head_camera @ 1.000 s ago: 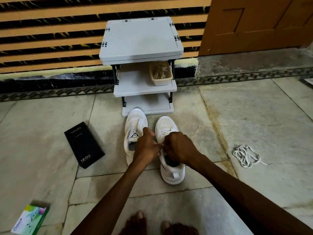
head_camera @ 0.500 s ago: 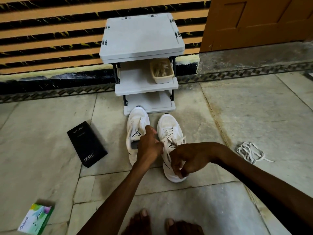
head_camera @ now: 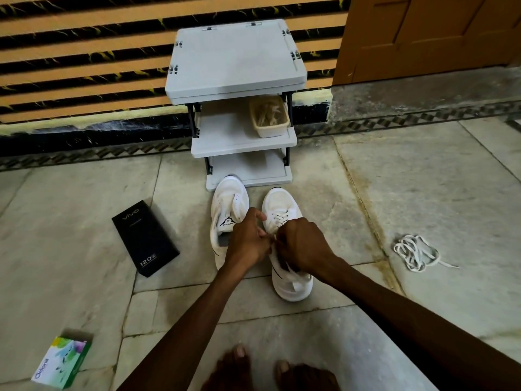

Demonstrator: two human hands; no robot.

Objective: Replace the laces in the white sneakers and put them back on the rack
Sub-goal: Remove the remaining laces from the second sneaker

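Two bare feet (head_camera: 235, 369) stand on the stone floor (head_camera: 423, 193) at six o'clock, toes pointing away. One green-and-white carton (head_camera: 63, 362) lies at seven o'clock. Two bare forearms reach forward to the middle of the view, where the left hand (head_camera: 248, 239) and the right hand (head_camera: 303, 245) meet, knuckles up, fingers curled tight. Both pinch the white lace (head_camera: 282, 217) threaded through the right sneaker (head_camera: 293, 283), just above its tongue. The left sneaker (head_camera: 228, 198) sits just beside it at nine o'clock, with no lace visible in its open throat. The two white sneakers point toe-first at the rack. One black phone box (head_camera: 145, 238) lies flat at nine o'clock of the pair, well apart. One loose bundle of white laces (head_camera: 417, 252) lies at three o'clock. Past the toes, at twelve o'clock, stands one grey rack (head_camera: 236, 60) with three shelves. One beige basket (head_camera: 269, 115) sits on the middle shelf, right side. One brown door (head_camera: 423, 35) fills one o'clock.
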